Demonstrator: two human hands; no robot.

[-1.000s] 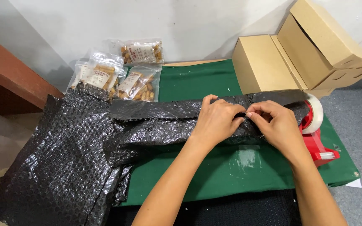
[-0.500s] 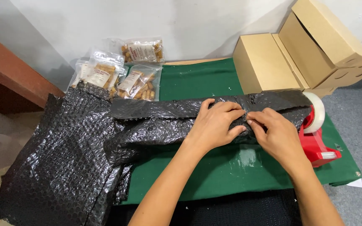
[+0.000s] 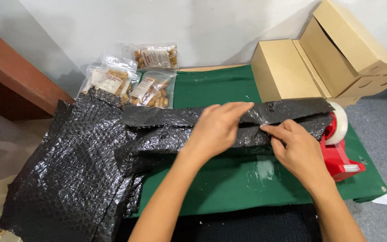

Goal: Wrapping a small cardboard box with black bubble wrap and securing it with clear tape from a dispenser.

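A long bundle of black bubble wrap (image 3: 175, 130) lies across the middle of the green mat (image 3: 229, 188), running from about 9 o'clock to 3 o'clock, its right end reaching the tape dispenser. The left hand (image 3: 218, 127) lies flat over the top of the bundle at centre, palm down, fingers spread and stretched toward 2 o'clock, pressing the folded flap rather than clutching it. The right hand (image 3: 294, 148) sits just beside it at 4 o'clock, fingertips pinching or pressing the seam of the wrap; whether it holds anything small there cannot be told. The two hands are close but not touching. At 9 o'clock of the bundle a loose sheet of the same black wrap (image 3: 68, 179) spills off the mat's left edge and hangs down. At 3 o'clock stands a red tape dispenser (image 3: 339, 154) with a white roll, partly behind the wrap's end. At 11 o'clock, against the wall, lie several clear packets of brown snacks (image 3: 133, 76). At 1 to 2 o'clock sit cardboard boxes (image 3: 323, 58), one tilted atop the others. A reddish wooden ledge (image 3: 14, 76) runs at far 10 o'clock.
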